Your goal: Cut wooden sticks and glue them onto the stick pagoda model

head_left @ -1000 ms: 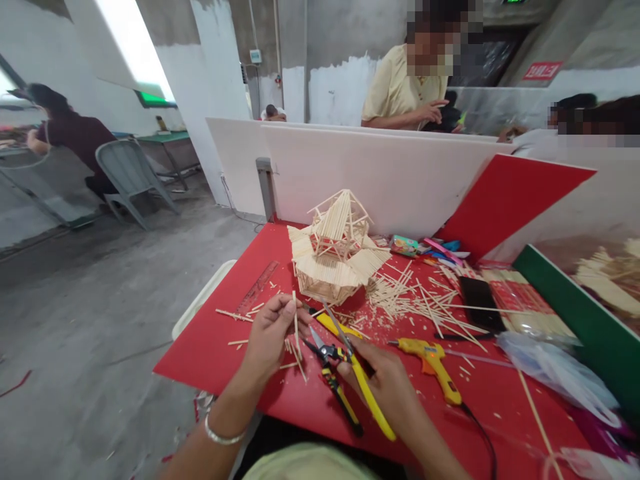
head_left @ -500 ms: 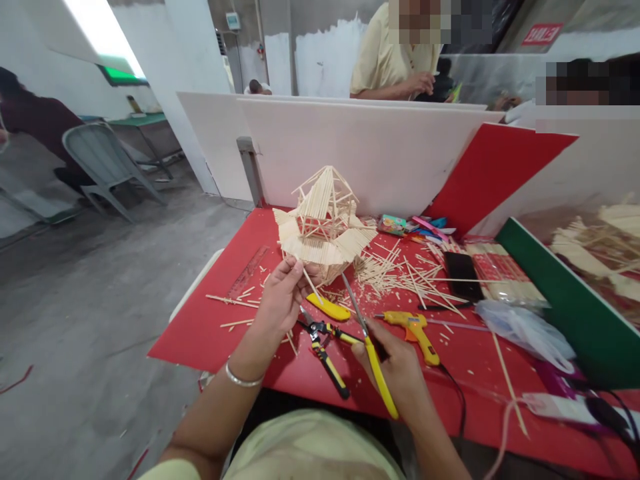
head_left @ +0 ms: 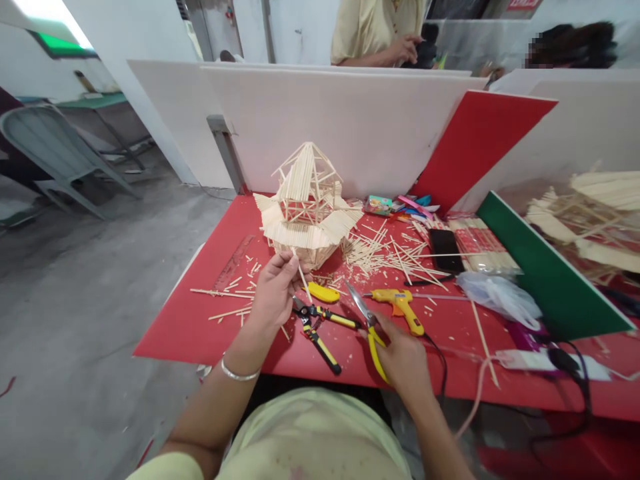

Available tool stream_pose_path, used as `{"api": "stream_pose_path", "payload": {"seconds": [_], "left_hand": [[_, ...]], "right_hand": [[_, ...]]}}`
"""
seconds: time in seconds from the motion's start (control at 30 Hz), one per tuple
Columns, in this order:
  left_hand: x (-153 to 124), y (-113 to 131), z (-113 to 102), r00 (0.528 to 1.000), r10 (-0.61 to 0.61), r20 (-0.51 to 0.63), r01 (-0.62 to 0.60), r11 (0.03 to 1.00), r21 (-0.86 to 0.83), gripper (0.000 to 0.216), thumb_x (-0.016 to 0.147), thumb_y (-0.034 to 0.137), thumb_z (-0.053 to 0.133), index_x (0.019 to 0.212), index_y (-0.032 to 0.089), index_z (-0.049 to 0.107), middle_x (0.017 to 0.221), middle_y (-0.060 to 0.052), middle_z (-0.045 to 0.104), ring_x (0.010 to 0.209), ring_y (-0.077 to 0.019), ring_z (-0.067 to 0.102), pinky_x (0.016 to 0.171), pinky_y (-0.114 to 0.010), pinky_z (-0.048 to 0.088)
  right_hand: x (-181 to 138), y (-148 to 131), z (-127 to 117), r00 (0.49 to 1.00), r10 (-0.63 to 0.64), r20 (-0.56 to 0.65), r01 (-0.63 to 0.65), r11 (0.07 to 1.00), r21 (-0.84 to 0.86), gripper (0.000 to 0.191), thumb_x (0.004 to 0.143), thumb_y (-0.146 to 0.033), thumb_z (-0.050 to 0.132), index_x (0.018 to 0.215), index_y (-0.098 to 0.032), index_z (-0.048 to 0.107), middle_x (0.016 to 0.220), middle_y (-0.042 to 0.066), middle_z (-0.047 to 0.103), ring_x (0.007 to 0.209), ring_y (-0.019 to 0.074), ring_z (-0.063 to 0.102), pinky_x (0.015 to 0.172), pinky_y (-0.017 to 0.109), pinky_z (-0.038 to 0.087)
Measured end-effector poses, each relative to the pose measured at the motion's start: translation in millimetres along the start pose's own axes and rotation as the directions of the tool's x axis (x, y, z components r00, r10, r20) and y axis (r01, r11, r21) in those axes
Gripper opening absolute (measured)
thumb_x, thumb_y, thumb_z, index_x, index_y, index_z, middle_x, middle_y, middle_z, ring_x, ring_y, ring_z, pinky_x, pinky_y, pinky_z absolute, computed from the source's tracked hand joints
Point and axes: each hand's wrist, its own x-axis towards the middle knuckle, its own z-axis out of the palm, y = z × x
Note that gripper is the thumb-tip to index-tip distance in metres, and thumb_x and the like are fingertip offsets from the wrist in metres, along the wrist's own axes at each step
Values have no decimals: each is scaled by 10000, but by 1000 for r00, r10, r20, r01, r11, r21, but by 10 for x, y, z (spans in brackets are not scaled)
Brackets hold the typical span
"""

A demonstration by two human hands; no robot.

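Note:
Between the thumb and fingers of my left hand (head_left: 280,280) is a thin wooden stick (head_left: 304,281), pointing down toward the table. My right hand (head_left: 400,347) grips yellow-handled scissors (head_left: 371,327), their blades angled up and away to the left. Just beyond my left hand stands a pagoda-like model (head_left: 307,207) built of sticks, with a peaked top and a flared lower roof. Black-and-yellow pruning shears (head_left: 316,327) and a yellow utility knife (head_left: 323,292) lie between my hands. To the right of the scissors rests a yellow glue gun (head_left: 400,307).
Loose sticks (head_left: 395,257) are heaped right of the model, near a black phone (head_left: 443,250) and packed sticks (head_left: 485,247). A plastic bag (head_left: 500,300) and power strip (head_left: 530,360) lie further right. White boards (head_left: 340,127) and a green board (head_left: 550,267) border the table. A person (head_left: 377,37) stands behind.
The scissors have drawn back from the model toward me and their blades now point further left. My left hand still holds the stick. The whole view has shifted.

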Motion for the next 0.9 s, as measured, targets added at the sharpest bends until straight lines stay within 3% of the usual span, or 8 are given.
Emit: {"api": "stream_pose_path", "payload": {"seconds": [0.13,0.37,0.5,0.67,0.8,0.9], "left_hand": [[-25,-48,-21,1000,23,-8,-23,1000,9,263,755,323,722,896,178,556,688,24,621,557,-97,615,515,-195,486],[-99,44,-214,993,93,-72,-93,996,10,208,806,321,670,940,202,565,663,37,586,449,-65,515,378,-158,366],[-106,2,-335,989,120,-86,-120,993,6,162,834,300,639,942,193,583,686,30,580,463,-43,488,405,-149,354],[-139,20,-342,995,69,-77,-70,997,-13,182,797,279,677,932,185,600,711,19,587,482,-43,482,390,-144,316],[-166,37,-360,992,94,-80,-93,996,10,185,793,265,680,946,182,617,708,18,583,493,-44,487,398,-145,321],[-170,0,-336,996,78,-54,-78,997,3,184,801,253,671,965,183,625,736,10,587,523,-48,503,416,-149,333]], "right_hand": [[116,-208,134,1000,-17,15,18,996,-87,412,876,-418,509,1216,-209,613,932,84,718,811,219,667,635,272,456],[389,-437,265,975,-26,220,82,966,-247,423,825,-243,562,1247,-273,578,885,57,695,826,205,619,646,260,386],[328,-648,314,966,-95,242,138,976,-166,380,820,-227,562,1195,-267,609,902,61,691,858,206,605,682,261,391],[279,-763,440,959,-174,226,178,984,6,356,850,-379,556,1182,-264,613,908,59,695,821,207,621,669,261,408],[487,-671,394,988,-65,142,74,996,-57,429,874,-359,504,1278,-226,562,976,105,697,860,218,630,700,268,424],[646,-728,374,987,-4,162,24,992,-121,423,870,-323,495,1274,-225,569,936,103,706,837,208,638,699,260,424]]}}
